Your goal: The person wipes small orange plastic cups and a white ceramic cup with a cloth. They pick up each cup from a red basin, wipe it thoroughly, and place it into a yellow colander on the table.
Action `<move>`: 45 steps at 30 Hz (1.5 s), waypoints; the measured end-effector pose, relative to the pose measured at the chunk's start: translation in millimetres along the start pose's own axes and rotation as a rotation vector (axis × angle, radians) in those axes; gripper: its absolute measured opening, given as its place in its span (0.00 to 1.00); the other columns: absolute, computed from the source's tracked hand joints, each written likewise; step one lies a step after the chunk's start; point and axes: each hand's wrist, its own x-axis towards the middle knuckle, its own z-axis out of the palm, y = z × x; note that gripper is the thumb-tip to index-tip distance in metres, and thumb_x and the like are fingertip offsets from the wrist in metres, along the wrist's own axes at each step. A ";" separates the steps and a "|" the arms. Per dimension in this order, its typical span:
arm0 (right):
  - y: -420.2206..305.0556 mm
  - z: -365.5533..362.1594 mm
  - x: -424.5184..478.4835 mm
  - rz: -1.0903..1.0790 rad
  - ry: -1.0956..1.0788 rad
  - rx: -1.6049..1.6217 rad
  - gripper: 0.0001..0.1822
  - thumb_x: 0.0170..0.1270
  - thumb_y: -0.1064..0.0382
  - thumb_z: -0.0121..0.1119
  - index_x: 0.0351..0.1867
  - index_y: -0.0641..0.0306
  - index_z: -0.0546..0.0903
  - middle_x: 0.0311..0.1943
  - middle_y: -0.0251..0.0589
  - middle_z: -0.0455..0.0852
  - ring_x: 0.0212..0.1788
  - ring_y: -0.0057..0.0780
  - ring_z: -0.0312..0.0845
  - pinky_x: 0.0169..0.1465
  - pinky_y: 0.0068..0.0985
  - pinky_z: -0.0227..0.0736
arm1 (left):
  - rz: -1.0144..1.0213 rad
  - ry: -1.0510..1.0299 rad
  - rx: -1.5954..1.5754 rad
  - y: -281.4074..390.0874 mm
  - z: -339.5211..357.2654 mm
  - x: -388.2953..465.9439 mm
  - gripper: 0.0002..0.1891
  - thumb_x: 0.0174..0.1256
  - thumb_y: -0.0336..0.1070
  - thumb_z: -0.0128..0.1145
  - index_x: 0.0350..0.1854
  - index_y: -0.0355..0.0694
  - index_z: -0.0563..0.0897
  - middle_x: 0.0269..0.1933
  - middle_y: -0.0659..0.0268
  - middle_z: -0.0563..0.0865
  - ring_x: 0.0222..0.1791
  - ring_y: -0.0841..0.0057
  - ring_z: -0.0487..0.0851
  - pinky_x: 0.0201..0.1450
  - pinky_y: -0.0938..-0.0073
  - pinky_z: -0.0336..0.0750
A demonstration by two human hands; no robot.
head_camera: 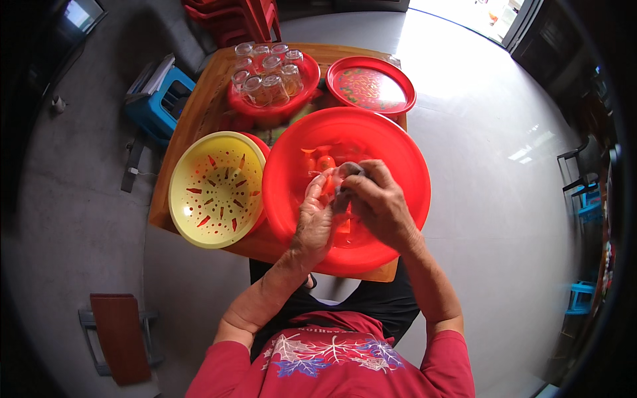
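Both my hands are over a large red plastic basin (286,149) at the table's near right. My left hand (317,206) holds a small item that looks like a clear cup, partly hidden by fingers. In my right hand (380,196) is a grey cloth (348,170), pressed against that item. Several small transparent items, among them a small cup (326,162), lie in the basin beyond my left hand. A yellow plastic colander (217,190) rests on a red basin to the left. Upside-down glass jars or cups (272,87) stand on a red tray (312,74) behind.
A round red patterned tray (371,87) lies at the back right of the wooden table (196,112). Stacked red chairs (239,22) stand behind. A blue plastic stool (166,102) with papers is at the left, and a folded brown-topped item (121,338) lies lower left.
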 end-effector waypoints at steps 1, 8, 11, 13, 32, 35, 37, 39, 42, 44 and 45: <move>7.1 -2.0 1.8 0.033 0.005 0.060 0.13 0.54 0.76 0.59 0.43 0.65 0.81 0.46 0.49 0.76 0.47 0.47 0.78 0.48 0.35 0.79 | -0.004 -0.002 0.026 0.6 0.2 -0.6 0.32 0.70 0.28 0.55 0.74 0.42 0.56 0.63 0.62 0.74 0.60 0.74 0.77 0.58 0.69 0.80; 20.0 -7.7 -1.1 0.110 -0.045 0.181 0.15 0.53 0.74 0.62 0.44 0.63 0.82 0.44 0.49 0.77 0.44 0.44 0.80 0.45 0.35 0.79 | 0.009 -0.034 0.135 6.0 0.2 -3.9 0.31 0.69 0.26 0.56 0.71 0.40 0.59 0.58 0.62 0.76 0.58 0.75 0.78 0.60 0.71 0.78; -5.4 -4.0 -4.7 -0.033 -0.017 0.048 0.15 0.55 0.71 0.66 0.45 0.62 0.81 0.44 0.46 0.75 0.41 0.43 0.79 0.42 0.36 0.77 | 0.026 -0.071 0.157 5.7 -2.9 -3.9 0.27 0.68 0.26 0.57 0.67 0.38 0.63 0.57 0.62 0.76 0.58 0.76 0.78 0.61 0.72 0.77; -5.9 -1.4 -6.2 -0.076 -0.001 -0.051 0.13 0.56 0.71 0.65 0.44 0.63 0.80 0.43 0.46 0.76 0.40 0.43 0.79 0.40 0.35 0.78 | 0.082 -0.096 0.262 4.3 -4.8 -3.7 0.25 0.68 0.26 0.58 0.65 0.36 0.65 0.57 0.62 0.76 0.58 0.76 0.78 0.61 0.73 0.76; -14.6 0.6 -11.0 -0.115 0.065 -0.043 0.12 0.58 0.73 0.65 0.44 0.65 0.81 0.45 0.48 0.76 0.44 0.43 0.78 0.44 0.33 0.78 | -0.084 -0.116 -0.038 16.4 -7.4 -3.9 0.24 0.70 0.25 0.54 0.66 0.38 0.64 0.60 0.59 0.76 0.59 0.71 0.78 0.60 0.66 0.78; -0.5 0.3 -7.5 -0.074 0.099 0.071 0.11 0.58 0.74 0.65 0.42 0.66 0.81 0.42 0.47 0.77 0.42 0.41 0.80 0.43 0.32 0.78 | -0.105 -0.121 0.006 19.3 -7.3 -7.3 0.24 0.70 0.25 0.53 0.66 0.38 0.64 0.60 0.60 0.76 0.59 0.71 0.78 0.60 0.64 0.78; 3.5 -8.3 -4.3 0.028 0.082 0.220 0.09 0.61 0.74 0.64 0.42 0.67 0.81 0.42 0.44 0.79 0.39 0.32 0.83 0.38 0.26 0.80 | -0.112 -0.142 0.063 23.3 -4.9 -9.3 0.23 0.71 0.25 0.53 0.66 0.38 0.64 0.60 0.60 0.76 0.59 0.70 0.78 0.60 0.63 0.79; 10.8 -10.3 -7.4 0.220 0.007 0.505 0.08 0.62 0.74 0.62 0.43 0.67 0.81 0.43 0.41 0.79 0.34 0.25 0.83 0.32 0.21 0.78 | -0.131 -0.139 0.031 28.9 0.7 -11.0 0.23 0.71 0.26 0.52 0.66 0.38 0.65 0.60 0.60 0.76 0.59 0.70 0.78 0.59 0.63 0.79; 6.6 -18.1 -8.7 0.470 -0.049 0.742 0.08 0.63 0.75 0.61 0.43 0.67 0.81 0.43 0.39 0.78 0.30 0.22 0.82 0.30 0.18 0.77 | -0.170 -0.153 -0.034 29.7 -2.0 -10.3 0.22 0.71 0.26 0.52 0.66 0.38 0.66 0.59 0.61 0.77 0.59 0.71 0.78 0.58 0.64 0.80; 0.6 -15.9 -7.6 0.392 -0.013 0.658 0.08 0.63 0.75 0.62 0.43 0.67 0.81 0.43 0.39 0.78 0.33 0.22 0.82 0.31 0.18 0.78 | -0.183 -0.156 -0.060 30.3 -3.5 -9.7 0.22 0.72 0.27 0.52 0.66 0.38 0.66 0.59 0.61 0.77 0.59 0.71 0.78 0.58 0.63 0.80; -2.0 -13.5 -7.6 0.355 0.006 0.616 0.08 0.63 0.75 0.62 0.43 0.67 0.81 0.43 0.39 0.78 0.34 0.23 0.82 0.31 0.18 0.78 | -0.183 -0.150 -0.060 30.6 -3.1 -9.8 0.22 0.72 0.27 0.52 0.66 0.38 0.66 0.59 0.61 0.77 0.60 0.71 0.78 0.58 0.63 0.79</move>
